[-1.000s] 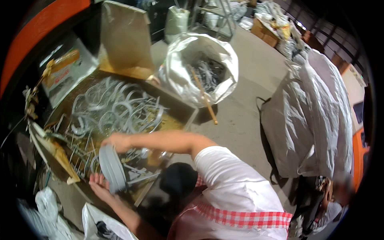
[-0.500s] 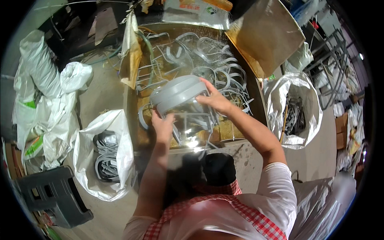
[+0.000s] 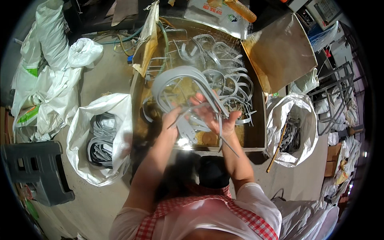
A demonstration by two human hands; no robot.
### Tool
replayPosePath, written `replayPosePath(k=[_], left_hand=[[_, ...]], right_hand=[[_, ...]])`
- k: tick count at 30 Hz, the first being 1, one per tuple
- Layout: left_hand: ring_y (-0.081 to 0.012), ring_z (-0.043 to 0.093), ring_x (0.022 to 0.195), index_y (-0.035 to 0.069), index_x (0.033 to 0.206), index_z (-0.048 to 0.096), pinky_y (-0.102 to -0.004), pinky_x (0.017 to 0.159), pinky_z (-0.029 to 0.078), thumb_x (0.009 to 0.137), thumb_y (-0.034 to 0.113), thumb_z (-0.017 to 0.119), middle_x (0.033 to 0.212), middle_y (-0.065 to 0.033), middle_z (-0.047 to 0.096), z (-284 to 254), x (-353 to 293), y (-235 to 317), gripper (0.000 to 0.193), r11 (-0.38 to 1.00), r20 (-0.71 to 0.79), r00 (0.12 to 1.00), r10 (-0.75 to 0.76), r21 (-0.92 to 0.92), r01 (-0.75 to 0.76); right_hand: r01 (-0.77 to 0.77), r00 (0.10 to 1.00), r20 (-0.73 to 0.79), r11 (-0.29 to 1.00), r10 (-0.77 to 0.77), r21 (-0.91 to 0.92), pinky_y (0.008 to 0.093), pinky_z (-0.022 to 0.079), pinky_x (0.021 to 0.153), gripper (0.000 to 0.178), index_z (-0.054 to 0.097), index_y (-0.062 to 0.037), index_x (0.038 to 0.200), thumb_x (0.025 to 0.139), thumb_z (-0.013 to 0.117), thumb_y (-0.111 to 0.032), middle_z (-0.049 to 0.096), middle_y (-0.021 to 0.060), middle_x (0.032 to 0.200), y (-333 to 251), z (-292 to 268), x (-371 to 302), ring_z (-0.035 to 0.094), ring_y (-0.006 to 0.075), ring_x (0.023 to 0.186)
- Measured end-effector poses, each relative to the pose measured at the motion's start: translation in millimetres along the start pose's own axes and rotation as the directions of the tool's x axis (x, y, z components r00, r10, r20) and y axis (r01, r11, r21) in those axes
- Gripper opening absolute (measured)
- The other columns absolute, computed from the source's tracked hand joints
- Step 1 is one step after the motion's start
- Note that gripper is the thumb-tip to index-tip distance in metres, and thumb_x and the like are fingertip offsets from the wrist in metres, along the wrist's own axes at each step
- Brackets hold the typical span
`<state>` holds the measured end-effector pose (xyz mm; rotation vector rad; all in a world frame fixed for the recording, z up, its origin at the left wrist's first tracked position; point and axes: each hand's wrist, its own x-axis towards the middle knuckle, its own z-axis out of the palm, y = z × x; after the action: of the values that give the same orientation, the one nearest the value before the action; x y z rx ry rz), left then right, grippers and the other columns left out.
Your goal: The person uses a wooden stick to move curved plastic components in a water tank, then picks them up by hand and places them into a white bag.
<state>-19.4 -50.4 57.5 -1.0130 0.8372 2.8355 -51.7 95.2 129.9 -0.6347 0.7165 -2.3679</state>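
A stack of curved grey plastic strips (image 3: 180,72), bent into an arch, is held over the tray. My left hand (image 3: 171,119) is closed on its near left side, fingers partly hidden by strips. My right hand (image 3: 219,123) cradles the stack's right leg across the palm, its thumb out to the right and its fingers reaching inside the arch. Narrow loose ends cross between my hands, and one hangs below my right hand. Beneath, many loose grey curved strips (image 3: 240,86) lie heaped in the shallow tray (image 3: 256,136) with a wet, yellowish bottom.
A white sack (image 3: 76,148) of bundled grey strips stands to the left, another sack (image 3: 310,132) with dark grey strips and a stick (image 3: 276,150) to the right. A brown board (image 3: 284,52) leans at the tray's far right. A dark plastic stool (image 3: 38,172) lies at lower left.
The stack has turned from broad face showing to an open arch seen edge-on. My right hand has moved from its top right down to its near right leg, palm turned up.
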Motion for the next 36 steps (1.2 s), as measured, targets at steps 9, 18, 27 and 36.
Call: replayPosePath(k=[9,18,27,36], left_hand=[[-0.0213,0.057,0.075,0.000,0.113,0.041,-0.0373,0.066,0.050,0.071,-0.012,0.052,0.087,-0.0096,0.052,-5,14,22,0.044,0.997,0.020,0.996,0.082,0.009,-0.082],[-0.0334,0.051,0.103,0.004,0.117,0.045,-0.0365,0.083,0.045,0.067,-0.008,0.056,0.113,-0.0167,0.051,-11,-14,49,0.052,-0.085,0.420,0.382,0.824,0.757,-0.648],[-0.0302,0.056,0.100,0.005,0.117,0.046,-0.0351,0.083,0.045,0.066,-0.008,0.058,0.109,-0.0161,0.055,-12,-31,55,0.054,0.216,0.257,0.399,0.880,0.532,-0.819],[-0.0247,0.044,0.118,0.003,0.133,0.028,-0.0346,0.099,0.035,0.068,0.002,0.069,0.131,-0.0172,0.041,-88,-89,117,0.077,0.106,0.219,0.224,0.950,0.446,-0.889]], right_hand=[[-0.415,0.901,-0.404,0.581,0.157,-0.700,0.0355,0.041,0.092,0.070,0.034,-0.0028,0.131,0.073,0.070,-0.018,0.048,0.0136,0.120,-25,-14,0,0.049,0.0201,0.108],[-0.322,0.793,-0.565,-0.629,0.228,-0.707,0.0419,0.047,0.071,0.106,0.019,-0.0043,0.138,0.055,0.081,-0.023,0.062,0.0228,0.092,-44,-130,-35,0.060,0.0378,0.086],[-0.363,0.895,-0.447,0.584,0.000,-0.726,0.0289,0.045,0.073,0.033,0.052,0.0026,0.109,0.082,0.060,-0.015,0.059,0.0079,0.098,20,-64,27,0.055,0.0163,0.086],[-0.206,0.966,-0.256,0.453,-0.049,-0.867,0.0285,0.039,0.087,0.041,0.042,-0.0037,0.124,0.094,0.043,-0.031,0.051,0.0069,0.116,105,30,80,0.050,0.0142,0.099]])
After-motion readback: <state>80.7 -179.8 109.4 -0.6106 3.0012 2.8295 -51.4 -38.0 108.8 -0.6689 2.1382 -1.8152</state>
